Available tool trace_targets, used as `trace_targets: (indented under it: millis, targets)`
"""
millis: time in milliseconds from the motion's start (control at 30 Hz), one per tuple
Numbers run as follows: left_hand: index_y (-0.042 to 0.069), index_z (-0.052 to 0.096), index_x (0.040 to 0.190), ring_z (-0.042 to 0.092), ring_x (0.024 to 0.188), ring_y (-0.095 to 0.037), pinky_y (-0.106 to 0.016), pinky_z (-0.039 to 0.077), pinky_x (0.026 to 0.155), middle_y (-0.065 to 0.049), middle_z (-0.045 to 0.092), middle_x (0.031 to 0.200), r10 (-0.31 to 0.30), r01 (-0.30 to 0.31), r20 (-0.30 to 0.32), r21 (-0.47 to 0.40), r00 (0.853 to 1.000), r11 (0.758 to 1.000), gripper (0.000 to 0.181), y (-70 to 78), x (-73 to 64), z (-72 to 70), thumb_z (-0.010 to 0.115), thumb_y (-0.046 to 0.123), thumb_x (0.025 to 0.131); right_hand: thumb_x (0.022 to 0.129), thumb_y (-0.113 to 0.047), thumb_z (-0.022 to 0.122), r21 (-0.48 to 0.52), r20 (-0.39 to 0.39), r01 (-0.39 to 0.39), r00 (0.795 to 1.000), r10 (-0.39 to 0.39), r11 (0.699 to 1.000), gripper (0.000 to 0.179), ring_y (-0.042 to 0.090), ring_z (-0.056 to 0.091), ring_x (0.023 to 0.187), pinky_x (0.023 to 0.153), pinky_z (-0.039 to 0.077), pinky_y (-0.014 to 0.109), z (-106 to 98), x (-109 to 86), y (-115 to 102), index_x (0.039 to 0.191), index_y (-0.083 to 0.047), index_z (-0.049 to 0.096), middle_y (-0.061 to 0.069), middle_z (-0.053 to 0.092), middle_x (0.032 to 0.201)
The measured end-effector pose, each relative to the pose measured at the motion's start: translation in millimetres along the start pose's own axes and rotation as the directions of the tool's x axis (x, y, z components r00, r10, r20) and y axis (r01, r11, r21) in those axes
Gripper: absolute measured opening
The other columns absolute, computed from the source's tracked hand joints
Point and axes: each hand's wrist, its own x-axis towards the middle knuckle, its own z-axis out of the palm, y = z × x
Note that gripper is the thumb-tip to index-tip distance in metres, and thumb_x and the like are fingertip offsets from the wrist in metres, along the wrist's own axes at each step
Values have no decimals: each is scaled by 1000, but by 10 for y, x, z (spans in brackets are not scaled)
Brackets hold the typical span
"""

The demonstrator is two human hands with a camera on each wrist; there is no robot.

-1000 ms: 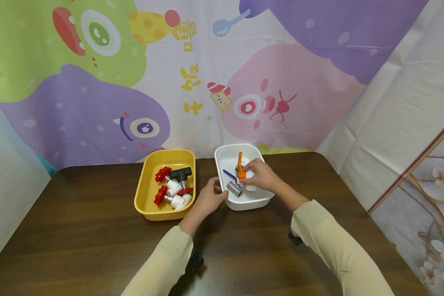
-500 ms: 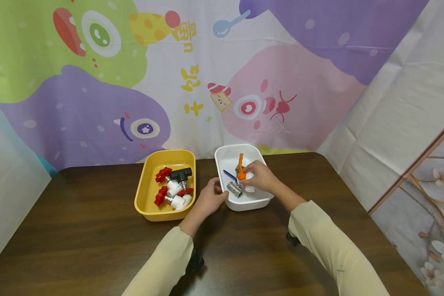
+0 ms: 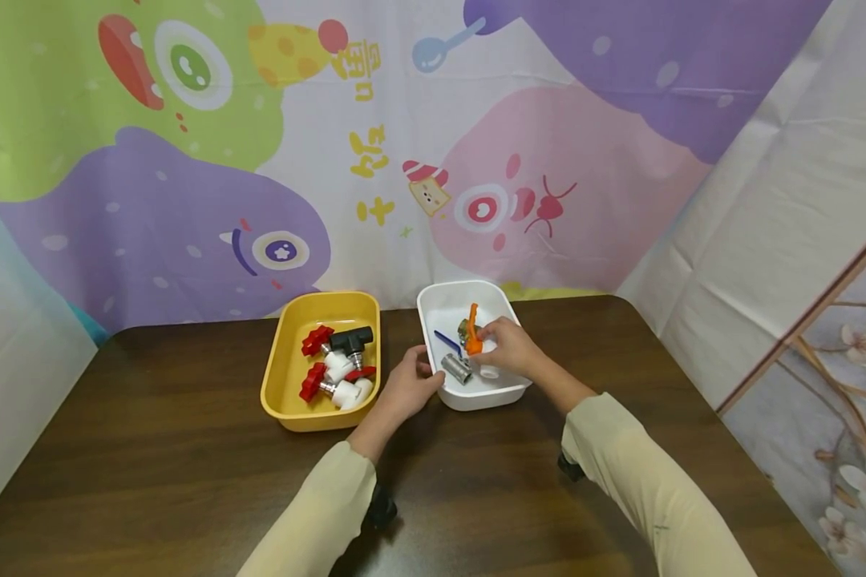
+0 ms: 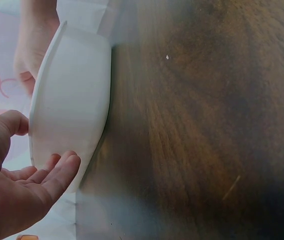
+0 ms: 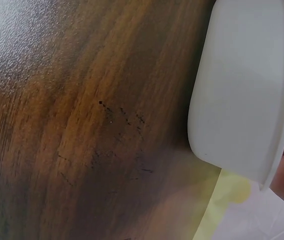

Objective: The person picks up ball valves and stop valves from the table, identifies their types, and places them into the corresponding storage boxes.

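My left hand (image 3: 406, 389) holds the left rim of the white tray (image 3: 443, 298). Its thumb hooks over the rim, while the fingers lie against the outer wall (image 4: 71, 100). Inside that tray my right hand (image 3: 511, 349) pinches a valve with an orange lever handle (image 3: 474, 324); part of its body is hidden by the fingers. Close by lies a silver metal ball valve (image 3: 456, 369) with a blue lever (image 3: 447, 342). A brass-coloured piece (image 3: 463, 330) shows behind the orange handle, and a white part (image 3: 489, 371) sits under the right hand.
To the left stands a yellow tray (image 3: 277, 377) with white valves bearing red handwheels (image 3: 313, 382) and a black tee-shaped valve (image 3: 351, 340). Both trays rest on a dark wooden table (image 3: 188, 465). A printed cloth (image 3: 375, 256) hangs behind the table.
The orange handle has shifted slightly right and toward the near side with my right hand, and more of the brass-coloured piece shows. My left hand stays on the rim.
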Motion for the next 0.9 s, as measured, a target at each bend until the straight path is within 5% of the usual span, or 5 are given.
trace_targets:
  millis: [900]
  targets:
    - [6,37,139,56,87,-21,-30,49,74,-13,61,108,3,-3,-1,-14,1000,1000,59,-11,4,4,61,26,89,71,-24,79,-4,14,-28,1000,28,1000,37,28,55,93,87,45,41,11,6,-21,96,1,68,16,63,97]
